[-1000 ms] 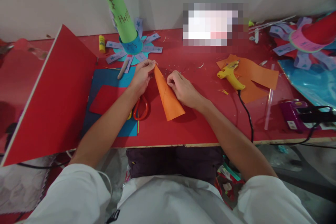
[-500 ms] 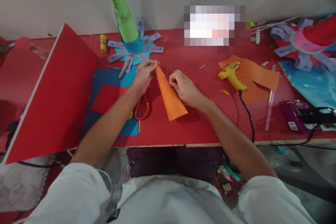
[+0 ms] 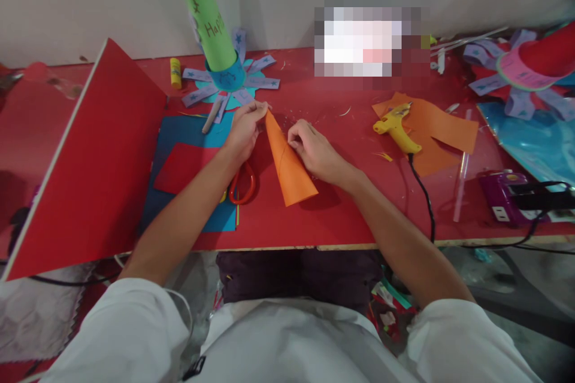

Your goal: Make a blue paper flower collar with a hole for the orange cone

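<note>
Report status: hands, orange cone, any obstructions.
Left hand pinching orange cone at tip. Right hand curled at cone's right edge. Red looped handle nearby, not touching cone.

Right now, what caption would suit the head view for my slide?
Left hand pinching the tip of an orange paper cone, right hand at its side, yellow glue gun on orange sheets.

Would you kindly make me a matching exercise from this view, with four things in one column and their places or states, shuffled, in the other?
Things:
1. orange paper cone
2. yellow glue gun
3. green paper tube
4. clear rod

Places or states:
A. rising from a blue ring
B. between a black cord and a purple device
C. tip held by the left hand
D. lying on orange sheets

Pairs: 1-C, 2-D, 3-A, 4-B
</note>
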